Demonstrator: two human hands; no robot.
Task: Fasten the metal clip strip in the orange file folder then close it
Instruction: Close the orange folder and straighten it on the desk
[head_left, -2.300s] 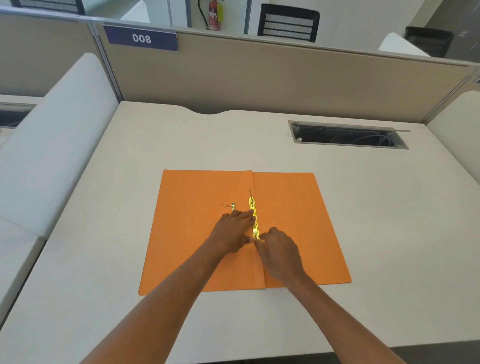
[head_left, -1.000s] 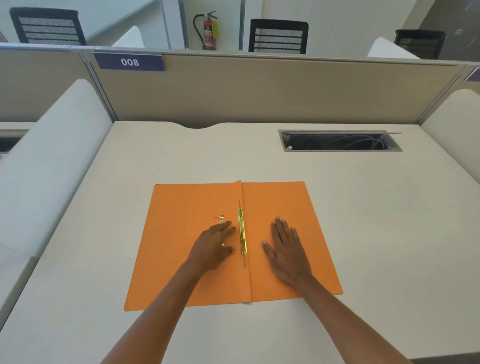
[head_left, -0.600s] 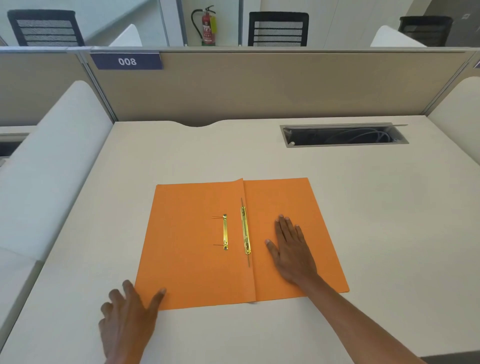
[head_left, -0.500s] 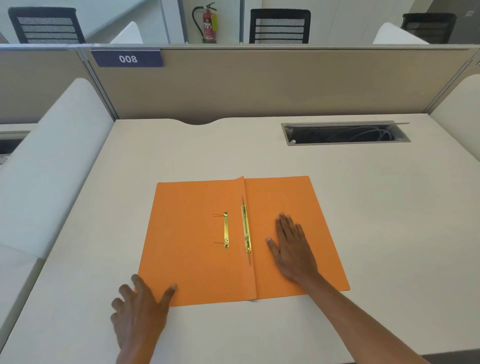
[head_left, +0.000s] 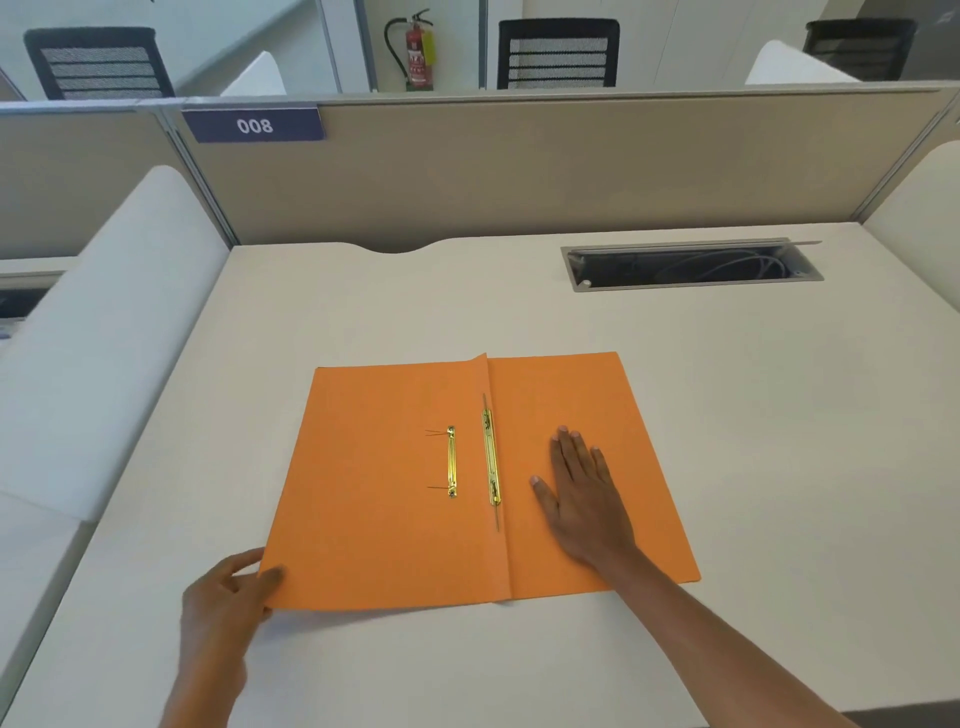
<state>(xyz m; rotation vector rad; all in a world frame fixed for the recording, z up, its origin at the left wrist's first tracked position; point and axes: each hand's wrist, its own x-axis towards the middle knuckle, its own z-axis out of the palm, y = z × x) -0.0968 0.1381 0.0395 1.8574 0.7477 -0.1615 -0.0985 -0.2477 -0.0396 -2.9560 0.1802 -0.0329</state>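
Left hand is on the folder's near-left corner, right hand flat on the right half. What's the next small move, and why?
Probably lift the left cover and swing it over toward the right. The left hand already pinches the near-left corner of the orange folder, which looks slightly raised, and the clip strip lies flat along the fold. The right hand, pressing the right half, would have to slide clear.

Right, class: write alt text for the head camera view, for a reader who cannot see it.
An orange file folder lies open on a pale desk, its metal clip strip lying along the centre fold. The left hand pinches the left cover's near corner; the right hand presses flat on the right cover.
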